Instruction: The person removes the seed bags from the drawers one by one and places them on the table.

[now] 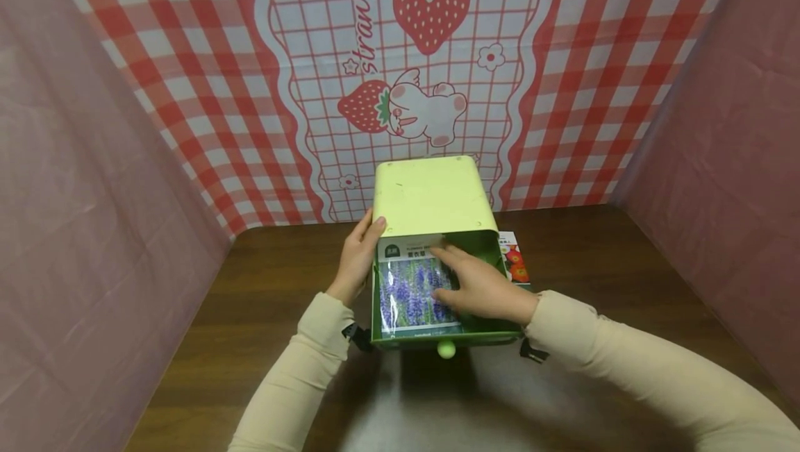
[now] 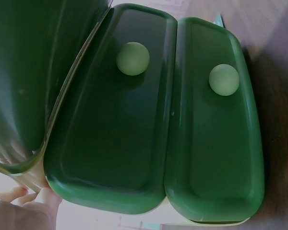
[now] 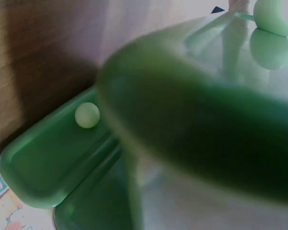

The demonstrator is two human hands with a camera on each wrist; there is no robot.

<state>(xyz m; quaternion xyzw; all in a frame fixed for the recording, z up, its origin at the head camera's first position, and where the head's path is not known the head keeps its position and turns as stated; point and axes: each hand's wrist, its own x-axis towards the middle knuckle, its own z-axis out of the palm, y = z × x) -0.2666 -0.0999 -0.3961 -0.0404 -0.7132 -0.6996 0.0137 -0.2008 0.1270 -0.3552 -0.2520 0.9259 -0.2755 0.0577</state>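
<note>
Cabinet [image 1: 431,191]: pale yellow-green, on the wooden surface [image 1: 262,285], before a checked cloth [image 1: 578,91]. Top drawer [image 1: 490,337]: pulled out, round knob [image 1: 446,349] at the front. Two lower drawers [image 2: 110,129]: closed, per left wrist view.

Purple-flower packet [image 1: 412,299]: inside the top drawer, face up, toward the left; upper end near the cabinet's front edge. Red-flower packet [image 1: 516,263]: to the right, beyond the drawer, partly hidden.

Left hand [image 1: 357,254]: against the cabinet's left side near the front edge, fingers lying along it. Right hand [image 1: 481,287]: over packet and drawer, fingers extended, thumb well apart; pressing or merely hovering, cannot tell.

Step in hand, as judged: settling the purple-flower packet within the drawer. Advised handling: brace the cabinet lightly with the left hand, against sliding or tipping; press the packet with flat fingers rather than pinching, the glossy film being likely to slip or crease; tuck corners below the rim. Likely fault: a raised upper end, apt to snag on the cabinet's front edge.
</note>
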